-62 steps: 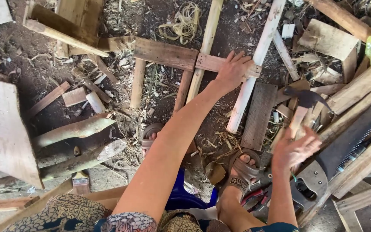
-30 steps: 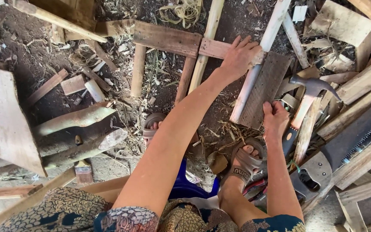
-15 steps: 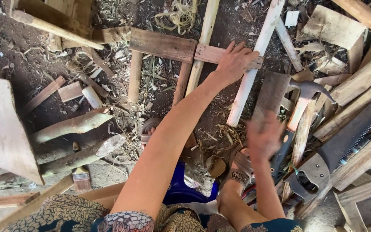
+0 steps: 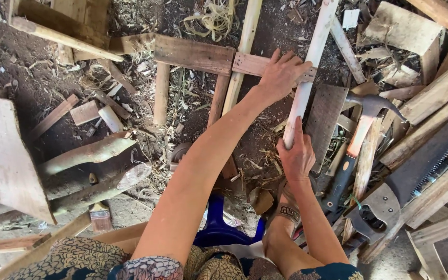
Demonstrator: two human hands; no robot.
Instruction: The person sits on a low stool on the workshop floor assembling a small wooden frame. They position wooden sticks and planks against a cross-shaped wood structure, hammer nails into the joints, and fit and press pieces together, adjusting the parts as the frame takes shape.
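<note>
Gripping the near end of a pale stick (image 4: 307, 83), the right hand (image 4: 297, 155) is closed around it, thumb running up the shaft. In the head view the stick's long axis runs away from the body, leaning slightly right, toward the far edge of the littered dirt ground (image 4: 22, 67). The left hand (image 4: 281, 75) lies farther out, fingers spread and pressed flat where a short plank (image 4: 250, 65) crosses the stick. A claw hammer (image 4: 356, 140) lies just right of the stick, beside a handsaw (image 4: 416, 181).
</note>
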